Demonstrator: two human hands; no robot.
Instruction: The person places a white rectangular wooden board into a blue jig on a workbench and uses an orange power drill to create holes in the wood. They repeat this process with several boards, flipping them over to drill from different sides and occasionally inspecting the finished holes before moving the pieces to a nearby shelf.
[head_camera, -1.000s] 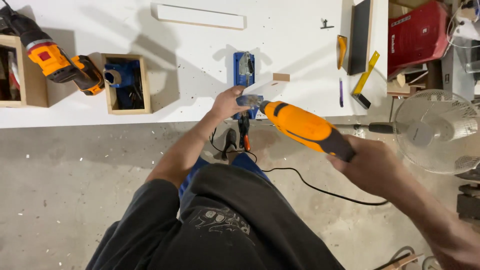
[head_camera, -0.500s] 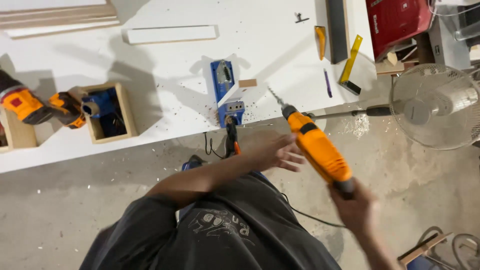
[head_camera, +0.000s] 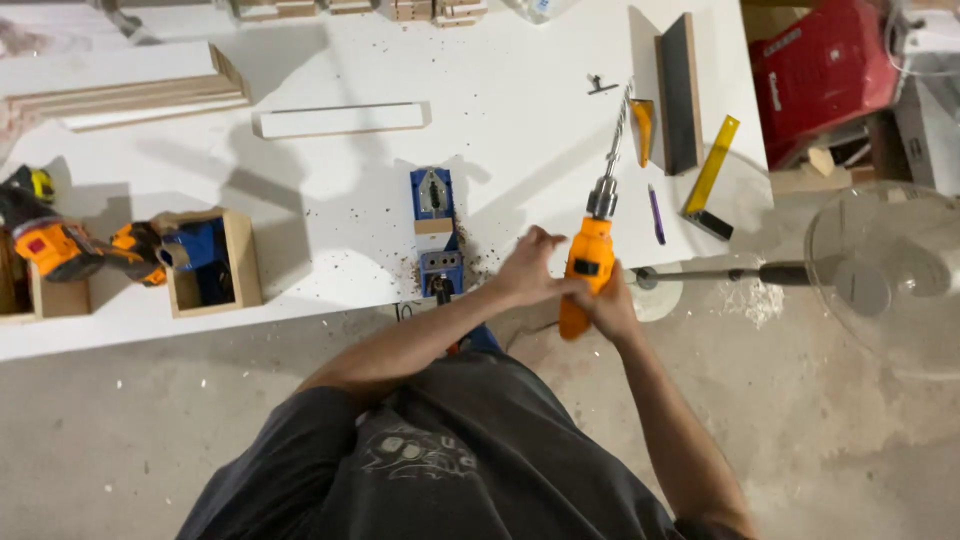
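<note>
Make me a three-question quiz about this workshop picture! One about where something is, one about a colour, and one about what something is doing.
1. Where is the blue jig?
A. on the floor
B. on the white table, near its front edge
C. inside the wooden box

2. What colour is the drill body?
A. orange
B. green
C. pink

3. How is the drill held?
A. lying alone on the table
B. hanging from a hook
C. in both hands, bit pointing away from the person

Answers:
1 B, the jig sits on the tabletop among wood chips.
2 A, its body is bright orange.
3 C, the right hand grips it from below, the left hand touches its side.
</note>
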